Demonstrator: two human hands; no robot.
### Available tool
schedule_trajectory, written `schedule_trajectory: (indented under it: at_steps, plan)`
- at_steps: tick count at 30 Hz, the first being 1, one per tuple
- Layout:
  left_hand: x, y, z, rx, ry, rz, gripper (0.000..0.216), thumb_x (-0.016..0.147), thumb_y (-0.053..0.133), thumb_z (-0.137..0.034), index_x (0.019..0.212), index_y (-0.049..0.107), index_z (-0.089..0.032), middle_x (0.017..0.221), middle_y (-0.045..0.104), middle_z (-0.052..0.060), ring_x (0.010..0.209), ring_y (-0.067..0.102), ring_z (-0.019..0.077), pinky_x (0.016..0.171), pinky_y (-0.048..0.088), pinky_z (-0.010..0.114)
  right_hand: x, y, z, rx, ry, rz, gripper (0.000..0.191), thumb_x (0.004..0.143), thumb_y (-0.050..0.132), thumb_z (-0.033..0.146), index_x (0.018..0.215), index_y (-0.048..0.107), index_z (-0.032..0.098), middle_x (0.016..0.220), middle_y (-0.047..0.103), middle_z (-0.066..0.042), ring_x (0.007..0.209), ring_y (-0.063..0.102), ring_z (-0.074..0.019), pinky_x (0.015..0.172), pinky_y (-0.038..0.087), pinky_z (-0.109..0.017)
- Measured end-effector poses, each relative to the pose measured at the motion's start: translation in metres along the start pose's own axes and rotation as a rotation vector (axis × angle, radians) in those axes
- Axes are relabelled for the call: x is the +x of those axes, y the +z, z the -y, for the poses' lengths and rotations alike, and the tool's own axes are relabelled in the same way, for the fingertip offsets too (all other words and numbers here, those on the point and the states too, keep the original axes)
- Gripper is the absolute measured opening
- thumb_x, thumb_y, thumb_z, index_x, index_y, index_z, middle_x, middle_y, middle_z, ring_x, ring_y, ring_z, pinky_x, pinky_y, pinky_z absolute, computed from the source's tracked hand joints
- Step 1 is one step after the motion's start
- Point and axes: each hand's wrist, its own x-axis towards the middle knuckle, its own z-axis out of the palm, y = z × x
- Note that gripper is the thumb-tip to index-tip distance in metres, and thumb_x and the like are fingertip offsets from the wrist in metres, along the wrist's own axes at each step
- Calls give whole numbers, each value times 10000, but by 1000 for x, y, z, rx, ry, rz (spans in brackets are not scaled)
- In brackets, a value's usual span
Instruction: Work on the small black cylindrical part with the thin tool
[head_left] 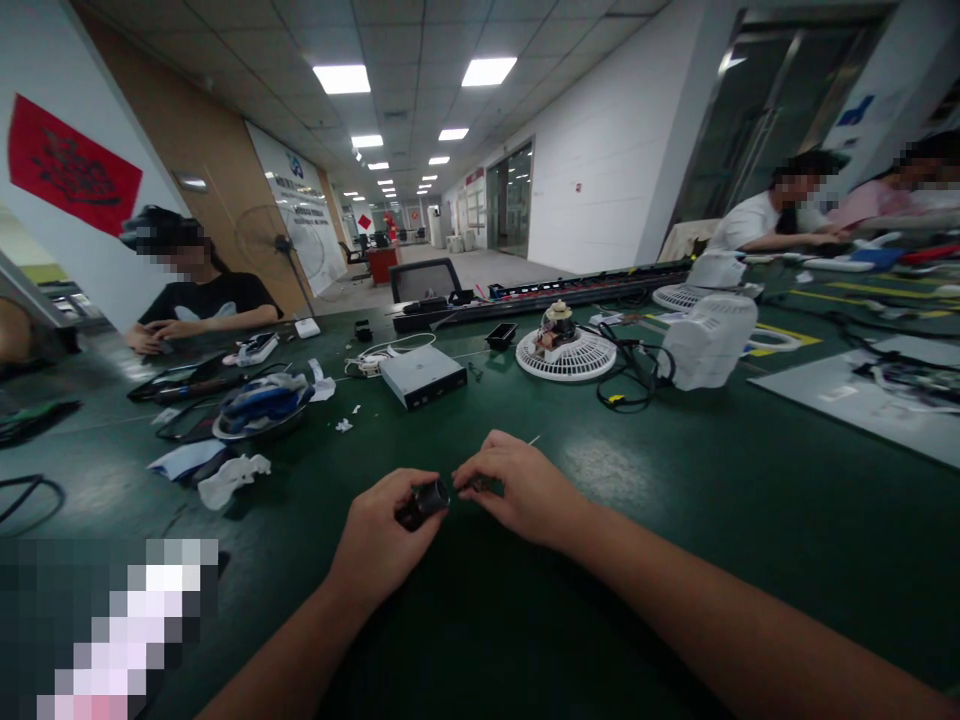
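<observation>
Head view: two bare hands work over the near middle of a green table (675,470).
Left hand (379,530): its fingers are closed around a dark cylinder (427,502), with the open round end turned to the right.
Right hand (525,490): its fingers are bent and narrow, pinching a small piece (480,484), which I cannot identify; the fingertips are just beside the cylinder, apart from it.
Thin pale stick (534,439): it shows behind the right hand; whether this hand holds it, I cannot tell.
Beyond the hands: a silver box (421,371) lies flat, and to its right are a small black tray (501,336) and a white round grille (566,360).
Farther right: a white housing (712,342) stands beside a black cable (628,392).
Left side: white scraps (343,425) and a blue bundle (262,400) lie on the table.
Far left: a person in a dark shirt (206,300) sits at the table.
</observation>
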Motion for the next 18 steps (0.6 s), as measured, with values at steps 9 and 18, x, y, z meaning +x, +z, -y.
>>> schedule_trajectory:
  at_steps: [9, 18]
  plan:
    - [-3, -2, -8, -79, 99, 40, 274, 768, 724, -148, 1022, 676, -239, 959, 724, 16, 843, 694, 184, 761, 576, 306, 0, 6, -2, 109, -152, -32, 190, 811, 693, 39, 922, 737, 186, 883, 743, -35, 845, 598, -186, 790, 477, -326]
    - [-3, -2, -9, -152, 188, 61, 275, 783, 731, -129, 1039, 685, -218, 989, 742, 39, 892, 705, 191, 814, 580, 318, -2, 5, -5, 79, -101, -62, 104, 806, 747, 109, 856, 727, 199, 852, 651, -20, 854, 565, -177, 727, 442, -290]
